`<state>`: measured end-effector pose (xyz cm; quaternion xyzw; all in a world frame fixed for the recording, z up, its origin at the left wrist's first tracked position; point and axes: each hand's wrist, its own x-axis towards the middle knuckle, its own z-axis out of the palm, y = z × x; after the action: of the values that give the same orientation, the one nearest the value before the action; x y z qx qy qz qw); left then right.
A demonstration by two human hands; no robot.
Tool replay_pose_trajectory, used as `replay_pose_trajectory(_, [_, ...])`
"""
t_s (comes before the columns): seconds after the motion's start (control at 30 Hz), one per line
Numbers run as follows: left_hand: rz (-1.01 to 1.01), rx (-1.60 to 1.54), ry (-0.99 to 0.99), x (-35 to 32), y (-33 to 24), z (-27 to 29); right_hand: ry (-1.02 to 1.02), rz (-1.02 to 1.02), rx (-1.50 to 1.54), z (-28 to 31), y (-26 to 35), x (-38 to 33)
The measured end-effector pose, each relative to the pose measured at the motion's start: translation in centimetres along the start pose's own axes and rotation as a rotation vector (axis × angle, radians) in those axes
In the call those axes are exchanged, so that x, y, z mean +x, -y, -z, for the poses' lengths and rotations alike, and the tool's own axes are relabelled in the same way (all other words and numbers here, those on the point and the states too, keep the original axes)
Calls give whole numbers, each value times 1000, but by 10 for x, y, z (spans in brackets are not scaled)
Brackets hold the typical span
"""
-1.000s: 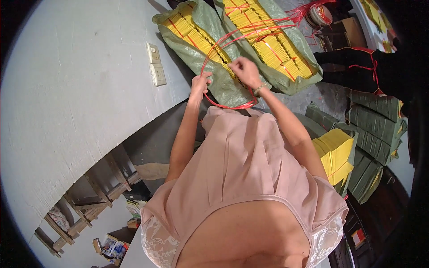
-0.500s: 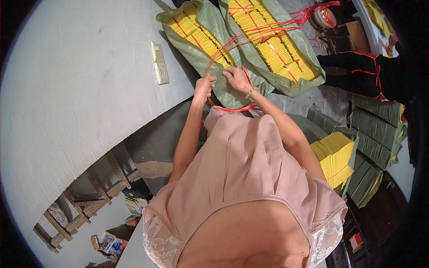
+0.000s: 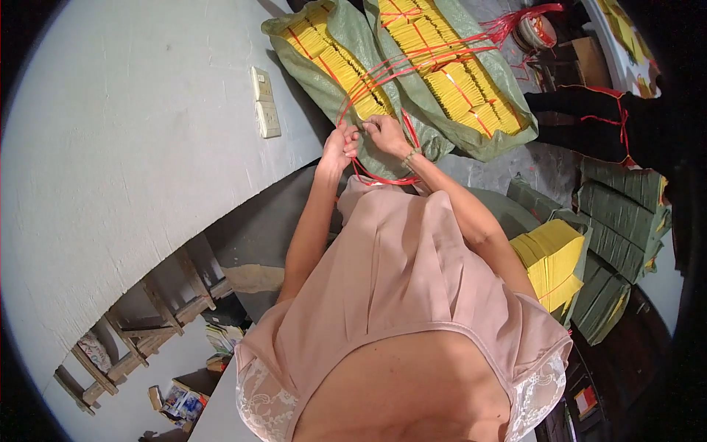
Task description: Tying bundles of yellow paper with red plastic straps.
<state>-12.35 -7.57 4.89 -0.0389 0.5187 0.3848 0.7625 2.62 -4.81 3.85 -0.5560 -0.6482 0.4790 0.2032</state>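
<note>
1. Red cord (image 3: 394, 181) lies in several thin strands about both hands; the clock directions below are read on the view, counted from the hand named.
2. Left hand (image 3: 341, 145): its fingers are curled together and clamped on the cord. Strands leave the top of this fist at 12 o'clock, then bend over toward 2 o'clock. More cord shows at 4 o'clock, sagging in a low loop near the pink blouse (image 3: 398, 250).
3. Right hand (image 3: 387, 136): it is at 3 o'clock from the left hand, near but apart. Its fingers are bent, with the thumb and fingertips drawn close; I cannot tell whether cord is pinched between them. The loop passes at 6 o'clock, below the wrist with the beaded bracelet (image 3: 409, 155), and a short red length shows just beside the hand at 3 o'clock.
4. 2 green sacks (image 3: 497, 77) lie open at 12 and 1 o'clock from the right hand, filled with rows of yellow bundles (image 3: 453, 88) tied in red. The upper strands cross over both sacks toward a red tangle (image 3: 519, 22) between 1 and 2 o'clock.
5. Farther out from the right hand, a yellow stack (image 3: 546, 247) stands at 4 o'clock. 2 wall sockets (image 3: 268, 119) sit at 10 o'clock from the left hand.
</note>
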Motion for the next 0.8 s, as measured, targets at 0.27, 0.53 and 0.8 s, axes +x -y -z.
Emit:
replay_pose_trajectory(0.27, [99, -337, 147, 9, 2, 21, 19, 30, -27, -5, 11, -9])
replay_pose_trajectory(0.53, [174, -673, 250, 6, 19, 31, 87, -30, 89, -13, 1, -17])
replay_pose_trajectory(0.8, [99, -714, 386, 0, 16, 15, 41, 3, 59, -15, -7, -9])
